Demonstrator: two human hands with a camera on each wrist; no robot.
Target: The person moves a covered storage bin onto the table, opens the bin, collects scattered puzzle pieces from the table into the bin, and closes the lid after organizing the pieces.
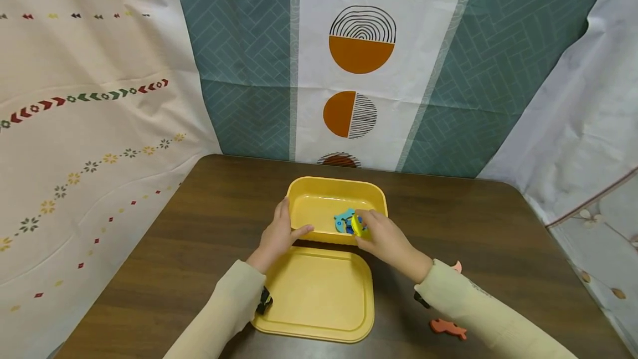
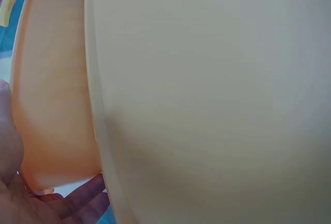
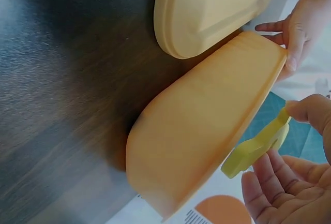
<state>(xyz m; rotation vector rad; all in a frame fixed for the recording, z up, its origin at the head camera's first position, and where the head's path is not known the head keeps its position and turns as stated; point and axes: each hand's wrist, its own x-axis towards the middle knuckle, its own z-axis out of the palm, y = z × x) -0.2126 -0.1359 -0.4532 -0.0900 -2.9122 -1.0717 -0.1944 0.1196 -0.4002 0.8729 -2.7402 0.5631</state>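
Note:
A yellow open box (image 1: 311, 209) stands on the table, with light-blue and dark-blue flat pieces (image 1: 341, 219) lying inside at its right. My left hand (image 1: 278, 238) grips the box's front left corner, thumb over the rim and fingers along the outer wall. In my right hand (image 1: 387, 240) a small yellow flat shaped piece (image 3: 253, 151) is pinched between thumb and fingers, held over the right part of the box. The right wrist view shows this piece just above the rim. A yellow lid (image 1: 316, 292) lies directly in front of the box.
On the brown table (image 1: 219, 209), a red-orange flat piece (image 1: 448, 328) lies at the front right, near my right sleeve. Another pinkish piece (image 1: 457, 266) is partly hidden behind that sleeve. Patterned cloth (image 1: 244, 71) hangs behind the table and along its sides.

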